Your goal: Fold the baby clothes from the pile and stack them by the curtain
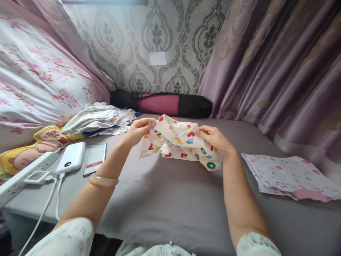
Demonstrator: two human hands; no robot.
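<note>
A small white garment with red, green, blue and yellow prints hangs above the grey bed cover, stretched between my two hands. My left hand pinches its left shoulder beside the collar, fingers closed. On the other side, my right hand grips the right shoulder between thumb and fingers. The lower edge of the cloth drapes loosely, and its sleeves spread to both sides.
Crumpled clothes lie at the back left. Folded pink-printed cloth rests at the right. A phone, power bank, power strip and yellow cushion are at the left. A black-and-maroon bag lies along the wall.
</note>
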